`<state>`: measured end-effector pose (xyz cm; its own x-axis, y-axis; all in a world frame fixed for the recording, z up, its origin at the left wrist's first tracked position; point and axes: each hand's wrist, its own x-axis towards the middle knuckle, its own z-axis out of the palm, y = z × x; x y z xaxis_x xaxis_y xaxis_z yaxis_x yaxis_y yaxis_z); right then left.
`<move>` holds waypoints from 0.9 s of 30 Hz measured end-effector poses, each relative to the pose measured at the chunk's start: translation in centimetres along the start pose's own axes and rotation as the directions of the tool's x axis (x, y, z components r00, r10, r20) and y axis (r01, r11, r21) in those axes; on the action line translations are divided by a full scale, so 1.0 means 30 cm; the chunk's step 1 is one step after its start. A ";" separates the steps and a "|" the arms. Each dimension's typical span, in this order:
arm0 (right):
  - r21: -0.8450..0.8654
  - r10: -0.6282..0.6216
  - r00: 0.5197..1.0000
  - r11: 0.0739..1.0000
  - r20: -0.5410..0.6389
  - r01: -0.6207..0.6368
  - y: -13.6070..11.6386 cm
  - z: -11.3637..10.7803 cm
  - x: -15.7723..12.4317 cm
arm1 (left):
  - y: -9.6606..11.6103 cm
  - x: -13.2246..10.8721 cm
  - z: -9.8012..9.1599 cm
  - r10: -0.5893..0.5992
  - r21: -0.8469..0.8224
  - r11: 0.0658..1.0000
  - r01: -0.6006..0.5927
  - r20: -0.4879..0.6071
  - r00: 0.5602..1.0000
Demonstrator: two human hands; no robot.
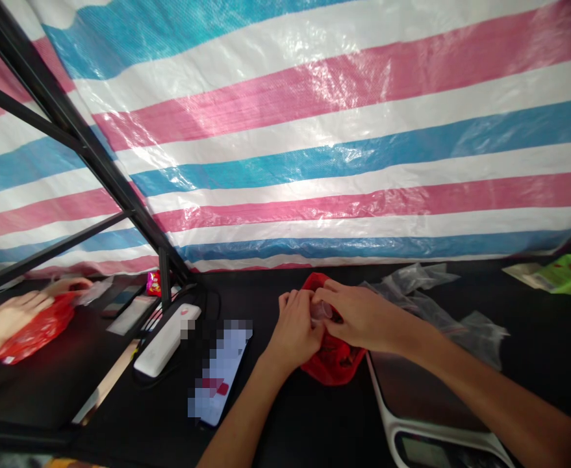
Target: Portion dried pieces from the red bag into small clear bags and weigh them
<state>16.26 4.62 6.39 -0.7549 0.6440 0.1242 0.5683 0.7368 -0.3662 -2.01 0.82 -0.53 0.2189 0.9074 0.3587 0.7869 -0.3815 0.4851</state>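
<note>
My left hand (pixel 295 328) and my right hand (pixel 358 315) meet over a red plastic bag (pixel 334 357), gripping it near its mouth. Between my fingers shows a small translucent item (pixel 321 312), partly hidden, and I cannot tell what it is. A clear plastic bag (pixel 436 305) lies just beyond my right hand. Below my right forearm sits a digital scale (pixel 426 409).
A white power bank (pixel 167 339) and a phone (pixel 219 370) lie left of my hands. Farther left, a co-worker's hand (pixel 15 317) rests on another red bag (pixel 36 328). A black metal frame (pixel 80 146) crosses the view before a striped tarp (pixel 343 162). A green packet (pixel 558 276) lies at right.
</note>
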 end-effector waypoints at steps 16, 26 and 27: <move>-0.031 0.091 0.996 0.995 -0.019 -0.092 -0.010 0.006 0.008 | 0.014 -0.002 -0.010 0.032 0.063 0.998 -0.028 -0.064 0.997; 0.046 -0.073 0.996 0.996 -0.043 0.075 0.004 0.009 0.005 | -0.012 -0.003 -0.010 0.018 0.093 0.996 -0.017 -0.015 1.000; 0.040 -0.068 0.997 0.997 -0.043 0.070 0.007 0.010 0.006 | -0.012 -0.002 -0.011 0.014 0.080 0.997 -0.012 -0.019 1.000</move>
<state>16.16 4.83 6.05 -0.7770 0.6005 0.1889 0.5005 0.7713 -0.3931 -2.49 0.84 -0.47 0.2184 0.8986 0.3806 0.8279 -0.3771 0.4152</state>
